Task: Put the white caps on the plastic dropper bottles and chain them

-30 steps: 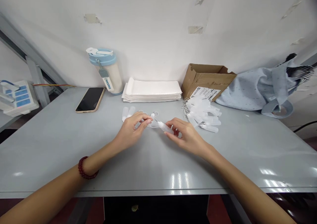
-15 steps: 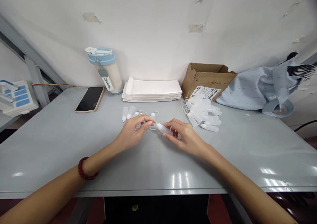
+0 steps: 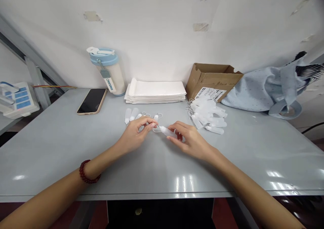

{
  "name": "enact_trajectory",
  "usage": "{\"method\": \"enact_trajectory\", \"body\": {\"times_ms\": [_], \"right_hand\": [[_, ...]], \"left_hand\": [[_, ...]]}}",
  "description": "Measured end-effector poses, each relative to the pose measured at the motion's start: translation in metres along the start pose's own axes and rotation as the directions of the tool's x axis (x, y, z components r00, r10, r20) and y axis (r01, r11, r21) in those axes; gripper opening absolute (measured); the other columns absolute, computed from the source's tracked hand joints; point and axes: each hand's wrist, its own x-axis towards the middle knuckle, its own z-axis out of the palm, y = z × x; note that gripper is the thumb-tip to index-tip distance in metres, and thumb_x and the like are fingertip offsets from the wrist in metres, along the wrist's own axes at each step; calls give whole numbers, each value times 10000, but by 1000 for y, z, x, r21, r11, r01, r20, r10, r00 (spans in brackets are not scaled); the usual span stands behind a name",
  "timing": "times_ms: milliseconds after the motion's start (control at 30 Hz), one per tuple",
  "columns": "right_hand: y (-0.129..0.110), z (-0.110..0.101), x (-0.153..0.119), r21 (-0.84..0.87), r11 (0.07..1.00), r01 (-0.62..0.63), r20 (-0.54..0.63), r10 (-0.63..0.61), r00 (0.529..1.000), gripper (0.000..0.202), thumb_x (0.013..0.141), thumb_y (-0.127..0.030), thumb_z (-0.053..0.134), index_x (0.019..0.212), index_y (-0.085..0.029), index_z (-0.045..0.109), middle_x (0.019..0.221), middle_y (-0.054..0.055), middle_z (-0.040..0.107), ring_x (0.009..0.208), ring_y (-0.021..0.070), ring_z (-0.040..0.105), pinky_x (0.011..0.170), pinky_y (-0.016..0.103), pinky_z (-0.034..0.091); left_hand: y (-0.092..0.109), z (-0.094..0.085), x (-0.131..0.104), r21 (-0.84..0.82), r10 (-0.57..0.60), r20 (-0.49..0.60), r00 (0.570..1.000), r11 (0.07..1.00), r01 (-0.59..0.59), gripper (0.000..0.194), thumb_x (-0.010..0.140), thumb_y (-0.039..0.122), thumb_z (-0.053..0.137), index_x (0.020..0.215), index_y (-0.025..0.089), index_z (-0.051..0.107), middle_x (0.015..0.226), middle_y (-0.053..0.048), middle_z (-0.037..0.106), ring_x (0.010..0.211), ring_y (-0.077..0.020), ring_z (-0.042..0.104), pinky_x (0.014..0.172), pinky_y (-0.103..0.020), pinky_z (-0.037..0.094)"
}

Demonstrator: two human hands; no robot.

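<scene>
My right hand (image 3: 186, 136) is closed on a small translucent bottle (image 3: 167, 131), which lies tilted with its white tip toward the left. At that tip, my left hand (image 3: 138, 132) pinches something thin and dark, too small to make out. A thin white loop hangs by the bottle's tip, between the hands. Behind my left hand lie several similar bottles (image 3: 128, 115), partly hidden by its fingers. To the right of my right hand, a pile of translucent bottles (image 3: 209, 114) with thin loops rests against the cardboard box.
On the grey table (image 3: 121, 175) stand a blue-lidded tumbler (image 3: 111, 74), a phone (image 3: 92, 101), a stack of white envelopes (image 3: 157, 91), a cardboard box (image 3: 215, 79) and a light blue bag (image 3: 260, 90). A white device (image 3: 21, 101) sits at the far left.
</scene>
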Motion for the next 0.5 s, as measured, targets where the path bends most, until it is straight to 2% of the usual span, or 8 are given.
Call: {"method": "enact_trajectory", "body": {"times_ms": [500], "right_hand": [[-1,0,1,8,1000,-7,-1,7,1000,173,875,-226,538,999,-121,597,851,57,584,622,116,511,589,257,435]], "left_hand": [[1,-1,0,3,1,10,1000,1000,-1,236,911,346,456,921,206,646,875,-18,637,854,-175,568,782,-315,403]]}}
